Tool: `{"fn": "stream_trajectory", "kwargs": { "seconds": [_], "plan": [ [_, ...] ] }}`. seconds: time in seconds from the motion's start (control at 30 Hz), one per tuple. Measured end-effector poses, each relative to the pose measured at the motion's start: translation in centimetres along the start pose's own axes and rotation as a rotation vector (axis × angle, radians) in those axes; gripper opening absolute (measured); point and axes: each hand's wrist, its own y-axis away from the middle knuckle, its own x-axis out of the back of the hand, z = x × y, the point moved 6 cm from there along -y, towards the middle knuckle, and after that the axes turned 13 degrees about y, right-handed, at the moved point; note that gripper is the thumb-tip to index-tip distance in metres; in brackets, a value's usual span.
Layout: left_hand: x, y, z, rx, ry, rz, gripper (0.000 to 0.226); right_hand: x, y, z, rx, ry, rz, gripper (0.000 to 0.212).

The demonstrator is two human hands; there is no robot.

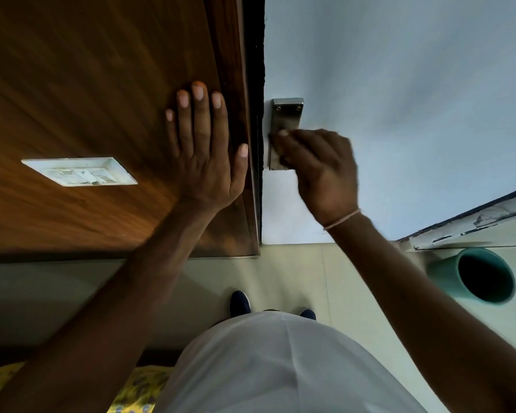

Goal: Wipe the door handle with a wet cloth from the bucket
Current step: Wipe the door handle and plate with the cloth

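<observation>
the pale blue door (399, 84) fills the right, the brown wooden panel (72, 84) the left. the teal plastic bucket (447, 272) stands near right on the floor. the left hand (204, 153), released, presses flat on the panel. the right hand (322, 171) is clenched over the stiff, likely slick steel door handle (286, 114); no cloth shows.

The picture is dim and soft, brightest on the pale door (414, 99) at 1 o'clock, the right hand (322, 171) blurry, edges bent.

Steel door handle plate (286, 114) on pale door, lower part hidden — teal bucket (474, 275) on floor, tilted
</observation>
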Motion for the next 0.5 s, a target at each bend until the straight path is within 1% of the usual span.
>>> {"fn": "stream_trajectory", "kwargs": {
  "seconds": [0.1,0.27,0.4,0.5],
  "plan": [
    [0.0,0.2,-0.1,-0.010,-0.004,0.000,0.077,-2.5,0.5,-1.4,0.116,0.032,-0.013,0.026],
    [0.1,0.3,-0.4,-0.026,0.002,-0.010,0.082,-3.0,1.1,0.9,0.205,-0.018,0.038,0.026],
    [-0.1,0.2,-0.2,-0.029,-0.013,-0.016,0.081,-2.1,2.3,4.9,0.121,-0.041,0.062,0.020],
    [-0.3,0.3,-0.2,-0.028,-0.039,-0.020,0.080,-1.5,2.3,5.5,0.088,-0.076,0.069,0.012]
  ]
}}
